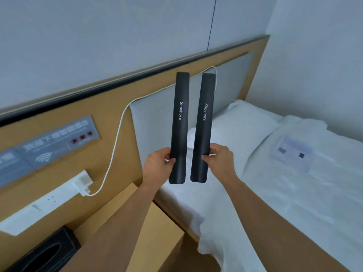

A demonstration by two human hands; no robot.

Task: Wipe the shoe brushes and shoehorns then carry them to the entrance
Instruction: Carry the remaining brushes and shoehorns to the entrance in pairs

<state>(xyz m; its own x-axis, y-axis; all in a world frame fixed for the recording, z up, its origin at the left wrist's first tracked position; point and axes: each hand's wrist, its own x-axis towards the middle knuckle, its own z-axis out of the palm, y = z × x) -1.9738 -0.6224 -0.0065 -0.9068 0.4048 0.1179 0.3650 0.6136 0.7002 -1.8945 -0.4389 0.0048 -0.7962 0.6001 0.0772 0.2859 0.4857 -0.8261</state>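
Note:
Two long black shoehorns, each printed "Shoehorn" in white, stand upright side by side in the air in front of the headboard. My left hand grips the left shoehorn near its lower end. My right hand grips the right shoehorn at about the same height. A narrow gap separates the two. No shoe brush or cloth is in view.
A bed with white bedding and a pillow lies to the right, a card on it. A wooden nightstand sits below my arms, a black tissue box at lower left. A charger with white cable hangs from the wall socket strip.

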